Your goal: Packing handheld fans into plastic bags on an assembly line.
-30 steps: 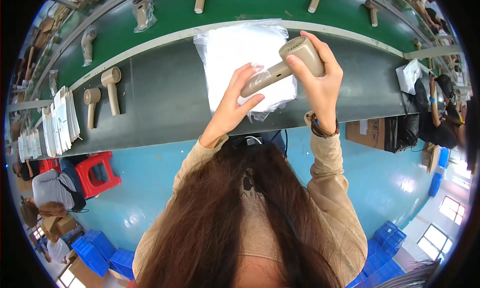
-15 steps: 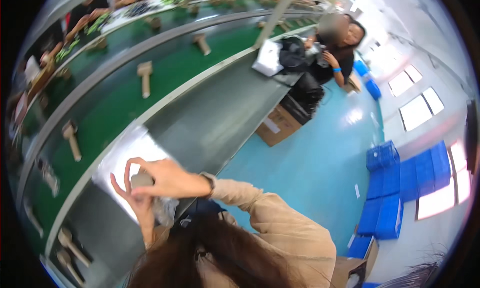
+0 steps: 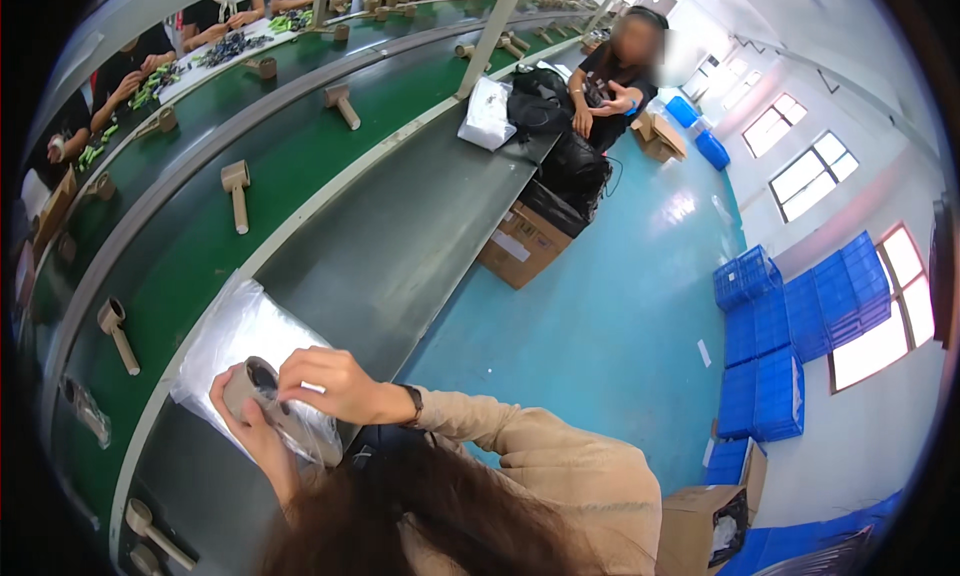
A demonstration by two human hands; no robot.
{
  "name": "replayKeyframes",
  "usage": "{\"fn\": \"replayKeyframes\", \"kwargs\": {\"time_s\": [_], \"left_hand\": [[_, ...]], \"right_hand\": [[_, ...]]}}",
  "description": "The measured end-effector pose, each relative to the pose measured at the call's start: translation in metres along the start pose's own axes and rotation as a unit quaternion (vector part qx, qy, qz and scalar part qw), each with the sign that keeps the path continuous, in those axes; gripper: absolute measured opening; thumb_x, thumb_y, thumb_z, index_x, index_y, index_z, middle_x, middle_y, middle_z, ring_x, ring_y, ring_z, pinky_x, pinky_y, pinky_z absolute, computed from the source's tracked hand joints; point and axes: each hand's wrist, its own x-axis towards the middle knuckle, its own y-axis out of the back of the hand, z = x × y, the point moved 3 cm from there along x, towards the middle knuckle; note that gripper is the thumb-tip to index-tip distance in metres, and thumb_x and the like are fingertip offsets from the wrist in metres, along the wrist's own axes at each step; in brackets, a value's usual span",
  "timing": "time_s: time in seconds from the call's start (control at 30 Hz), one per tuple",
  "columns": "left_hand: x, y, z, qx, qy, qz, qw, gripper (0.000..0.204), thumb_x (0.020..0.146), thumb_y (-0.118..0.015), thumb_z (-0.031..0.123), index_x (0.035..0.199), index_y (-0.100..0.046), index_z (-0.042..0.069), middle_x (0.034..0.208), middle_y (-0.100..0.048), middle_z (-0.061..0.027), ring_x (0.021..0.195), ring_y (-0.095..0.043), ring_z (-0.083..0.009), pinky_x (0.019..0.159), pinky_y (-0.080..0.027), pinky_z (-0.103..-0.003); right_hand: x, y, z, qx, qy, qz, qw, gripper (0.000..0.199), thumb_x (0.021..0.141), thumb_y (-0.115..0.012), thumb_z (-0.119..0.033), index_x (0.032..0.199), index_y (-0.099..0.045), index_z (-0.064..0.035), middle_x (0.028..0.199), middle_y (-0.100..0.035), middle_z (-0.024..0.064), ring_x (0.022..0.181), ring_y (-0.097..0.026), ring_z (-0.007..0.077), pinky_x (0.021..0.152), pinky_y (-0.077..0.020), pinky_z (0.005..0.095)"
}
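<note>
A beige hair dryer [image 3: 240,390] with a round dark opening rests in the grip of my left hand [image 3: 258,438], whose thumb and fingers wrap round its barrel. Clear plastic bag film [image 3: 318,434] covers its lower part, close to my body. My right hand [image 3: 335,384] is closed in a pinch at the film beside the opening; its fingertips are partly hidden. Under both hands lies a pile of clear plastic bags [image 3: 225,321] on the grey bench [image 3: 400,241].
Left of the bench, a green conveyor [image 3: 290,161] carries beige hair dryers [image 3: 237,194] and a bagged one [image 3: 86,412]. A person [image 3: 605,86] sits at the far end near black bags [image 3: 575,166] and a cardboard box [image 3: 525,244]. Blue crates [image 3: 765,321] stand at right.
The hair dryer's round opening has come into view between my hands. My right hand has gone from a wide curl over it to a pinch beside the opening. Items on the conveyor appear shifted.
</note>
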Motion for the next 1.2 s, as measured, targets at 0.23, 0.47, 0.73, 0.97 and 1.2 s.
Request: {"fn": "replayKeyframes", "kwargs": {"time_s": [0.23, 0.47, 0.73, 0.97, 1.2], "left_hand": [[0.005, -0.011, -0.014, -0.172, 0.135, -0.111, 0.969, 0.037, 0.095, -0.054, 0.032, 0.116, -0.043, 0.004, 0.106, -0.05, -0.0083, 0.094, -0.052, -0.0165, 0.083, -0.044, -0.028], [0.001, -0.022, -0.014, -0.132, 0.139, -0.085, 0.978, 0.033, 0.098, -0.047, 0.033, 0.114, -0.043, 0.004, 0.102, -0.051, -0.0073, 0.088, -0.053, -0.0144, 0.077, -0.045, -0.026], [0.005, -0.027, -0.016, -0.118, 0.148, -0.075, 0.979, 0.024, 0.097, -0.051, 0.024, 0.11, -0.047, 0.004, 0.1, -0.053, -0.0058, 0.087, -0.054, -0.0124, 0.075, -0.045, -0.025], [0.004, -0.045, -0.034, -0.103, 0.168, -0.124, 0.973, 0.026, 0.099, -0.044, 0.03, 0.108, -0.047, 0.006, 0.091, -0.058, -0.0056, 0.079, -0.056, -0.0109, 0.07, -0.046, -0.024], [0.024, -0.018, -0.022, -0.224, 0.24, 0.014, 0.944, 0.03, 0.097, -0.048, 0.035, 0.114, -0.053, 0.011, 0.095, -0.06, -0.0024, 0.081, -0.061, -0.0128, 0.065, -0.053, -0.029]], "right_hand": [[-0.002, 0.009, 0.003, 0.215, -0.26, -0.118, 0.934, 0.011, 0.091, -0.054, -0.006, 0.1, -0.049, -0.0022, 0.071, -0.059, 0.005, 0.065, -0.053, 0.0118, 0.06, -0.0413, 0.0253], [0.004, 0.037, 0.007, 0.018, -0.157, -0.258, 0.953, 0.025, 0.083, -0.066, -0.021, 0.096, -0.054, -0.004, 0.084, -0.061, 0.0054, 0.074, -0.054, 0.0213, 0.067, -0.0447, 0.033], [-0.01, 0.041, 0.013, -0.044, -0.111, -0.236, 0.964, 0.015, 0.08, -0.065, -0.015, 0.092, -0.058, -0.0089, 0.089, -0.061, 0.0025, 0.088, -0.051, 0.0252, 0.079, -0.0414, 0.0347], [-0.012, 0.064, 0.027, -0.085, -0.124, -0.225, 0.963, 0.02, 0.079, -0.069, -0.012, 0.097, -0.06, -0.0088, 0.092, -0.06, 0.0038, 0.083, -0.049, 0.0188, 0.075, -0.0429, 0.0295], [-0.073, 0.008, 0.086, -0.386, -0.294, -0.035, 0.874, 0.056, 0.085, -0.06, -0.043, 0.118, -0.05, 0.0008, 0.106, -0.054, 0.0194, 0.099, -0.055, 0.0333, 0.085, -0.0472, 0.0383]]}}
